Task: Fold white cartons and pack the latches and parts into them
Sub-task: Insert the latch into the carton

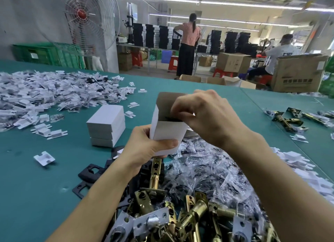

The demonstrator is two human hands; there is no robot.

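Left hand grips small white cardboard carton upright, mouth open; right hand pinches dark part into it.

L hand & R hand, both forearms bare.

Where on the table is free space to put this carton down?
Bare table lies near left, below the box stack, and beyond the right hand. Crowded: latches and bags in front, white inserts far left.
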